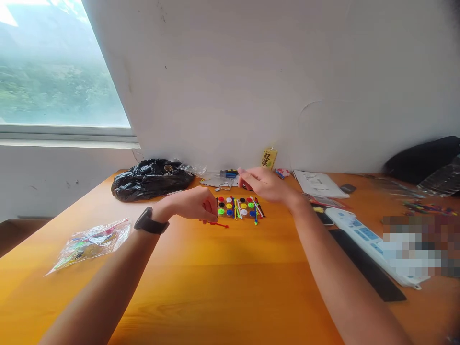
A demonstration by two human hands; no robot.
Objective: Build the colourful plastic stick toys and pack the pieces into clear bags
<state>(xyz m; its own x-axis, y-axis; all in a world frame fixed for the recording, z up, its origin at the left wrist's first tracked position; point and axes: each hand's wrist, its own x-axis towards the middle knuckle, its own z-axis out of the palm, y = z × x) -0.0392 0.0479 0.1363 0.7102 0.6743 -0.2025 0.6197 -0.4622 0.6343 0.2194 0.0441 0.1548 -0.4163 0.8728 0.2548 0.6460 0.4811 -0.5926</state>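
On the orange wooden table (223, 278) lies a small grid of coloured round buttons (235, 206) with several thin coloured sticks (256, 211) laid across it. My left hand (196, 205), with a dark watch on its wrist, is closed in a pinch on a red stick (220, 224) just left of the grid. Above the grid's far right side hovers my right hand (262, 184), its fingers curled together; whether anything is in them I cannot make out.
A black plastic bag (151, 179) lies at the back left, a clear bag of coloured pieces (89, 242) at the left. White papers (318, 184), a white power strip (370, 242), a phone (323, 216) and a dark bag (424, 160) sit to the right. A white wall stands behind.
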